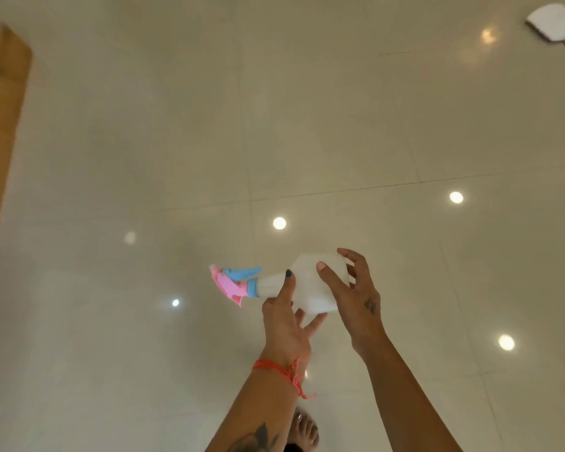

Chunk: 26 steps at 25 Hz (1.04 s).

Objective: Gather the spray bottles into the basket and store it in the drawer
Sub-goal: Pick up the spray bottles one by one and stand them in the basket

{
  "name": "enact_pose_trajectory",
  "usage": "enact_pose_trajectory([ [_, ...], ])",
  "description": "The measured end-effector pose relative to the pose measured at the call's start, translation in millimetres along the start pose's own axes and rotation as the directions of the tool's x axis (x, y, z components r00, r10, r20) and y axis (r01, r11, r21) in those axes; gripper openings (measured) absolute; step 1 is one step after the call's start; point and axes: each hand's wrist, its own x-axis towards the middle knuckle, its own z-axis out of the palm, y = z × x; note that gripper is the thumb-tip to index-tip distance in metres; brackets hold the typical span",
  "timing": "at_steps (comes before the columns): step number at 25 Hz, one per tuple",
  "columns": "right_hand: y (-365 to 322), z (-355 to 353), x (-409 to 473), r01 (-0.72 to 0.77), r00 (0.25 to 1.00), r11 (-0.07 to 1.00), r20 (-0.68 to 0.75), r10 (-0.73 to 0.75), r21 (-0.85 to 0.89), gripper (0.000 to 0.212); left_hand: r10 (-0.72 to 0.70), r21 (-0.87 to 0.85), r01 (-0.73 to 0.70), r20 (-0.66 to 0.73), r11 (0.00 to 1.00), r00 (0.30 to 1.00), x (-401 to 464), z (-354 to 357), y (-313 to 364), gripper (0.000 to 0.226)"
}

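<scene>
A white spray bottle (pixel 310 282) with a pink and blue trigger head (pixel 234 282) is held on its side above the floor, head pointing left. My left hand (pixel 286 324) supports it from below, thumb pressed on the bottle's neck. My right hand (pixel 353 288) grips the bottle's wide body from the right, thumb across its front. No basket or drawer shows in the head view.
Glossy cream floor tiles (pixel 307 125) fill the view, with ceiling lights mirrored in them. A wooden panel (pixel 0 125) runs along the left edge. A white flat device (pixel 555 22) with a cable lies at the top right. My bare foot (pixel 304 430) is at the bottom.
</scene>
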Motion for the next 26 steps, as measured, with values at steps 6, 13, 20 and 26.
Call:
enact_pose_trajectory([
  [6, -8.3, 88.8, -72.5, 0.084, 0.973, 0.989, 0.224, -0.055, -0.123, 0.043, 0.103, -0.207, -0.123, -0.105, 0.971, 0.989, -49.6, -98.6, 50.0, 0.039],
  [13, 18.4, 216.3, -179.1, 0.185, 0.873, 0.959, 0.484, -0.06, -0.215, 0.043, 0.209, -0.376, -0.29, -0.241, 0.88, 0.948, -98.9, -257.8, 97.2, 0.047],
  [20, 55.9, 341.6, -330.0, 0.265, 0.742, 0.925, 0.67, -0.016, -0.271, 0.052, 0.254, -0.472, -0.424, -0.383, 0.773, 0.888, -179.3, -440.2, 137.5, 0.048],
  [26, 79.3, 443.1, -467.3, 0.299, 0.537, 0.909, 0.839, 0.09, -0.289, 0.052, 0.337, -0.466, -0.58, -0.505, 0.669, 0.795, -262.9, -601.7, 170.3, 0.039],
])
